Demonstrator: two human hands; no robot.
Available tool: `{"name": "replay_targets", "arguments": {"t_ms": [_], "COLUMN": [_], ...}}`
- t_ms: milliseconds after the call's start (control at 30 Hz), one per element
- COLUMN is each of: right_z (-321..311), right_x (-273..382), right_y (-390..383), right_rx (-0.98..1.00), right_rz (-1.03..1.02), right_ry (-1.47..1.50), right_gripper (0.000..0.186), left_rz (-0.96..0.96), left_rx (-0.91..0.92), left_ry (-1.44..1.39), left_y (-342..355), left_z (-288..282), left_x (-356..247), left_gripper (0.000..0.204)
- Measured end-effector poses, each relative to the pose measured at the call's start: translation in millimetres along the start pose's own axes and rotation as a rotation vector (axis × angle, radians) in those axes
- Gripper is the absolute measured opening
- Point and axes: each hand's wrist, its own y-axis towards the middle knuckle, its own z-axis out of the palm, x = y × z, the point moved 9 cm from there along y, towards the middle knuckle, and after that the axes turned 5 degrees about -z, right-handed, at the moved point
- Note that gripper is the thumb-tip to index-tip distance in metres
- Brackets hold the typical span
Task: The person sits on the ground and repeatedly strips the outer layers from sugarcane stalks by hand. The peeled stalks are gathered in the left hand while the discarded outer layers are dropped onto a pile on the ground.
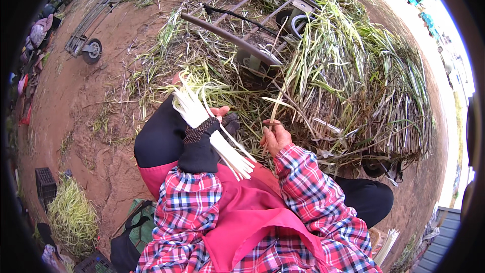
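Note:
My left hand [202,132], in a dark fingerless glove, is wrapped round a bundle of pale yellow-white vegetable stalks [230,155]. Their cut-looking straight ends point down toward my pink apron [252,212], and the looser tips fan out above the fist. To its right, my right hand [277,139] is bare and pinches a thin yellowish leaf strip [276,105] that stands up from the fingers. A small dark brown piece [273,123] crosses at those fingertips; what it is I cannot make out. The two hands are apart, in front of my lap.
A large heap of green stalks [364,86] lies on a metal cart [232,38] at front right. Another wheeled cart [103,12] stands far left. Leaf scraps [73,217], a black crate [45,184] and a green bag [144,222] sit lower left. More pale stalks [386,247] lie lower right.

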Motion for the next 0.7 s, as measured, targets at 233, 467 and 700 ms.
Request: {"name": "replay_targets", "arguments": {"t_ms": [233,467,700], "right_z": [26.8,10.7,22.5], "right_x": [71.3,64.2,53.4], "right_y": [-85.6,-88.7,-94.6], "right_rx": [0.437,0.356,0.438], "right_rz": [-0.434,-0.546,-0.591], "right_ry": [-0.296,-0.413,-0.581], "right_gripper": [0.039,0.042,0.037], "left_rz": [-0.052,0.045,-0.127], "left_rx": [0.048,0.150,0.132], "left_ry": [0.203,0.445,0.632], "left_y": [2.0,10.3,18.3], "left_z": [-1.2,6.6,0.4], "left_x": [2.8,15.9,45.5], "left_gripper": [0.027,0.022,0.017]}}
